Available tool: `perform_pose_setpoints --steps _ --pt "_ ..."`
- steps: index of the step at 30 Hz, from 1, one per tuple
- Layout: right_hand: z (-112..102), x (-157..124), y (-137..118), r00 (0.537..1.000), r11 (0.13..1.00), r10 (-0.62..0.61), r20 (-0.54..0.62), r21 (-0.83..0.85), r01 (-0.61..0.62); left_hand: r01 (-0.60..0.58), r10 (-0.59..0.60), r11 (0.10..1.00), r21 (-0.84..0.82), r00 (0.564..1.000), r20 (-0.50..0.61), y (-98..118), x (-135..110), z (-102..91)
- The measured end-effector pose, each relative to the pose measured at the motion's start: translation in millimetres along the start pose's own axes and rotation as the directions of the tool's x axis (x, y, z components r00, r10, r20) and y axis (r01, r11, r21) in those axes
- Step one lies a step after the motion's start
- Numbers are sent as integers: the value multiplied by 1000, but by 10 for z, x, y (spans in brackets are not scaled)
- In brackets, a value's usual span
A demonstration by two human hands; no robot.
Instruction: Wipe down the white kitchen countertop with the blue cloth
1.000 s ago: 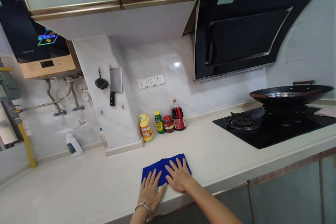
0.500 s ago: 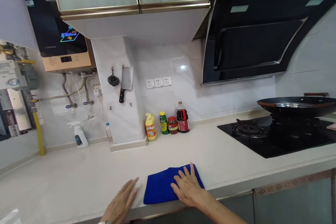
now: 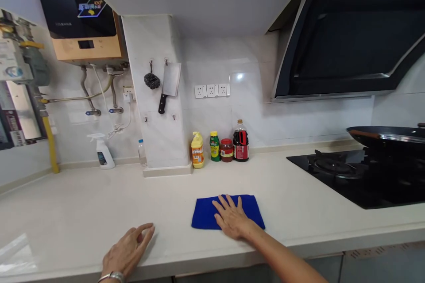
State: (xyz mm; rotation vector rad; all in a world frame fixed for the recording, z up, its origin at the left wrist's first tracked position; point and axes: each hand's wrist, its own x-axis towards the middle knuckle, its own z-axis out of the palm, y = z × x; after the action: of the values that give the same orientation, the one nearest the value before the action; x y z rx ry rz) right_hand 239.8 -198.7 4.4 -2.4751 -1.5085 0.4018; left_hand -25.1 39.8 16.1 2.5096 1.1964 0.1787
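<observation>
A folded blue cloth (image 3: 204,214) lies on the white countertop, a little back from the front edge. My right hand (image 3: 230,219) rests flat on it with the fingers spread, pressing rather than gripping. To the left, apart from the cloth, my left hand (image 3: 128,250) is near the counter's front edge. Its fingers are loosely bent and partly apart, with nothing in them. A metal band circles the left wrist.
Along the wall stand a yellow pump bottle (image 3: 197,151), a green bottle (image 3: 214,147), a red-lidded jar (image 3: 227,150) and a dark sauce bottle (image 3: 241,143). A spray bottle (image 3: 103,152) is at left. A cleaver (image 3: 171,80) hangs above. The gas hob (image 3: 348,181) holds a wok (image 3: 392,137).
My right hand and the cloth have moved back from the counter's front edge, and the cloth lies flatter. My left hand has moved left, away from the cloth. The view has tilted down.
</observation>
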Motion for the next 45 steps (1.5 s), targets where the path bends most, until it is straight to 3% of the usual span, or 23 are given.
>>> perform_pose_setpoints --steps 9,15,21,25,30,36,40,45 --pt "-134 680 239 987 984 160 16 -79 -159 168 -167 982 -87 986 14 -14 75 32" --pt "-157 1189 261 961 954 275 31 -130 -269 195 -194 979 -64 981 15 38 48 35" --pt "-102 1596 -53 953 947 302 33 -122 -296 189 -189 980 -60 982 6 52 43 52" --pt "6 1686 -439 978 974 205 36 -106 -200 184 -185 982 -54 983 -17 36 57 62" --pt "152 1505 -777 1000 997 6 31 -76 -4 177 -177 982 -71 984 7 -41 93 83" --pt "171 929 -914 981 982 -190 23 5 190 158 -157 983 -96 988 11 -64 115 46" --pt "101 470 -897 963 965 -262 64 35 260 145 -145 983 -111 989 6 -47 100 3" --pt "98 0 -675 947 947 -318 47 56 315 132 -136 987 -96 990 -35 -33 53 -15"
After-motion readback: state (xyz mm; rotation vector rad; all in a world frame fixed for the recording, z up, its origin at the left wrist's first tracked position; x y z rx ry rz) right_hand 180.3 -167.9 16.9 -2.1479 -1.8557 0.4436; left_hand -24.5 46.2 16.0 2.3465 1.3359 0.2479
